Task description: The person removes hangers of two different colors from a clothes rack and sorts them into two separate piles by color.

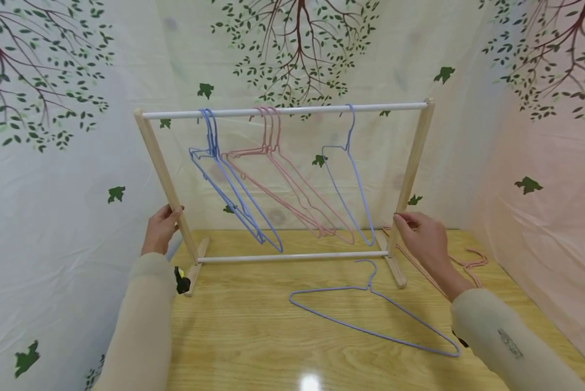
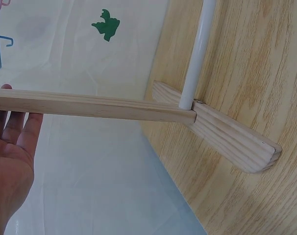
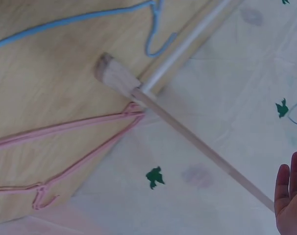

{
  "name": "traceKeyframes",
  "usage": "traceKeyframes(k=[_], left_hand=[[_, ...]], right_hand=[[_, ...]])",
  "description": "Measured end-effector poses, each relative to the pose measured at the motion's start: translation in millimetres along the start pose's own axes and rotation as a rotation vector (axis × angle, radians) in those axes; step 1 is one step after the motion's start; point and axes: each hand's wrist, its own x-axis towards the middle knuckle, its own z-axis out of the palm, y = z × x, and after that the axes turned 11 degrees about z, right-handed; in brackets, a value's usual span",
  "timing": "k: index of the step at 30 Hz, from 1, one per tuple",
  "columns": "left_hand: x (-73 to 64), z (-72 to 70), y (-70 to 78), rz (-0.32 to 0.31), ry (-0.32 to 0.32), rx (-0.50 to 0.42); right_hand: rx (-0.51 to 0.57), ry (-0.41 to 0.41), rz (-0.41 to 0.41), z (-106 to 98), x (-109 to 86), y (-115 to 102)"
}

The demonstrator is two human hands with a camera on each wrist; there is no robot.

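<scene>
A wooden clothes rack [image 1: 284,112] with white bars stands upright on the table. My left hand [image 1: 161,229] grips its left post [image 2: 109,108], fingers passing behind the wood. At the right post [image 1: 413,157], my right hand [image 1: 423,238] pinches the wood between thumb and fingers. From the top bar hang several blue hangers [image 1: 238,187] at left, pink hangers [image 1: 284,187] in the middle and a single blue hanger [image 1: 358,179] toward the right. Another blue hanger [image 1: 370,334] lies flat on the table in front of the rack.
Pink hangers [image 3: 65,129] lie on the table at the right, partly hidden by my right arm in the head view. A pale cloth backdrop [image 1: 272,65] printed with branches and leaves surrounds the wood-grain table [image 1: 233,336]. The rack's feet [image 1: 395,269] rest on the table.
</scene>
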Motion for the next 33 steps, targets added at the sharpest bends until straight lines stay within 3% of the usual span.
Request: traceKeyframes(k=[12,24,33], left_hand=[[-1.8,-1.1,2.9,0.007,-0.007,-0.005],[6.2,-2.2,-0.2,-0.009,-0.010,-0.012],[17.2,-3.6,-4.2,-0.012,-0.021,-0.010]], right_hand=[[0.074,0.035,0.090,-4,28.2,-46],[0.081,-0.079,0.166,8,47.1,-97],[0.077,-0.095,0.193,22,50.6,-112]])
